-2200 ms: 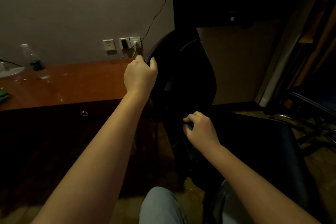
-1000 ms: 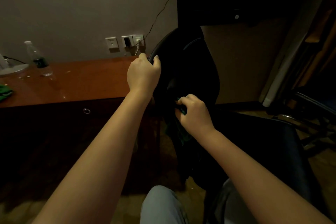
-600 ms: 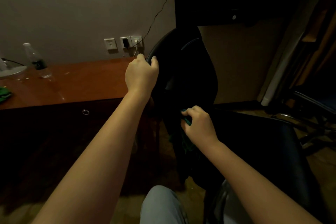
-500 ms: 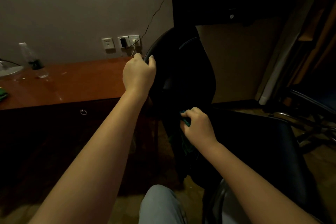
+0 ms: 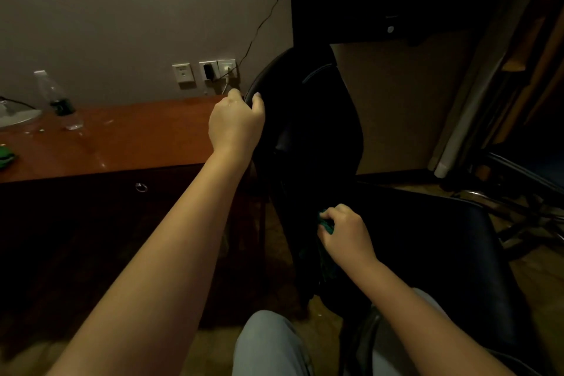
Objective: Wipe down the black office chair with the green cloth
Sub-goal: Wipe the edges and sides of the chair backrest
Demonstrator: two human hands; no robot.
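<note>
Since the green cloth [image 5: 327, 225] is bunched in your right hand [image 5: 346, 236], low on the backrest [image 5: 308, 125] of the black office chair [image 5: 381, 217] just where back meets seat [image 5: 433, 247], what matters is which way the backrest runs from there. Its long axis goes up and away from you, leaning a bit left in view, and ends at the curved top rim. So the long run of backrest lies above the cloth, not beside it.

Right grip: fingers curled round the cloth, closed on it, with a green tail hanging below the hand against the dark upholstery. It's too dark to tell how much cloth lies flat on the chair.

Left hand [image 5: 235, 127]: up at the top rim, fingers and thumb wrapped over the edge, gripping it, probably to steady the chair. It's well apart from the cloth, so the right hand does the wiping.

Judgement: you're mid-wipe on the backrest, and the next stroke likely goes up along that axis toward your left hand. The seat spreads off to the right of the cloth hand.

Outward: the desk [image 5: 122, 137] is left of the chair, with a clear bottle [image 5: 58, 101] near its back edge. Wall sockets [image 5: 210, 72] sit behind it, and a cable runs up from them. Your knee [image 5: 268, 342] shows at the bottom.
</note>
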